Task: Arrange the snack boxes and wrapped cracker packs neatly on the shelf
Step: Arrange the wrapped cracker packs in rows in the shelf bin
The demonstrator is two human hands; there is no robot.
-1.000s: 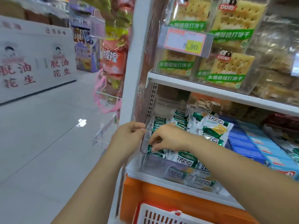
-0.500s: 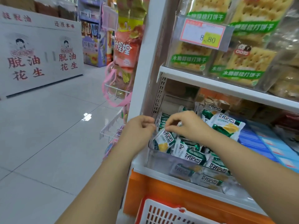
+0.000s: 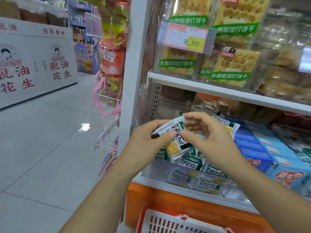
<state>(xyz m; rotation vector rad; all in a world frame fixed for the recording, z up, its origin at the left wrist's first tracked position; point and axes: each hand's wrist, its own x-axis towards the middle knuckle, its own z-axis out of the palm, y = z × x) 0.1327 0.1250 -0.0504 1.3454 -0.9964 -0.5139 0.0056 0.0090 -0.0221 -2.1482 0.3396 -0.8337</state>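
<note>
Left hand (image 3: 148, 140): pinches the cracker pack (image 3: 175, 142) by its left end.
Right hand (image 3: 208, 137): curled fingers pinch its top edge.
Pack position: above the heaped packs (image 3: 193, 161).
Room: upper shelf (image 3: 218, 92) overhead; blue boxes (image 3: 255, 148) just right; aisle floor (image 3: 50, 132) open leftward.

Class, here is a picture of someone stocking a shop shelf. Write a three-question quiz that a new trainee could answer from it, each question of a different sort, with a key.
1. True or false: the left hand pinches a wrapped cracker pack lifted above the piled packs.
2. What price does the price tag show? A 8.80; B 3.50; C 12.00.
3. Fill the gap: seen from the camera, the blue snack boxes lie to the ___ of the piled packs.
Key: 1 true; 2 A; 3 right.
</note>
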